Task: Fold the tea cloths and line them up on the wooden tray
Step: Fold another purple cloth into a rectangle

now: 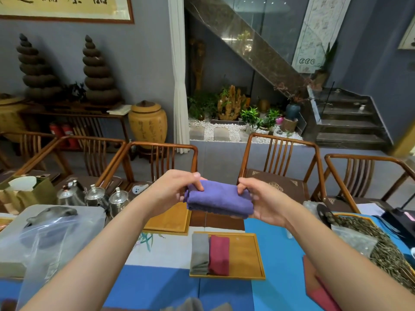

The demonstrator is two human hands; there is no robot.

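Nearest, the wooden tray [247, 257] sits on the desk [224, 295], grey cloth [199, 254] and red cloth [219, 254] side by side at its left. Above and beyond it, both hands, left hand [177, 189] and right hand [260, 200], pinch the folded purple cloth [219, 199] by its ends, long axis crosswise; the free slot lies below, nearer the right hand.

Grey-blue walls all round, with a framed calligraphy piece [65, 7] in the upper left and a white curtain [179, 75] hanging mid-frame. Wooden slat-back chairs [280, 160] line the middle, and a dark stone staircase [345, 122] climbs on the right, beside a little pebble garden [231, 122].
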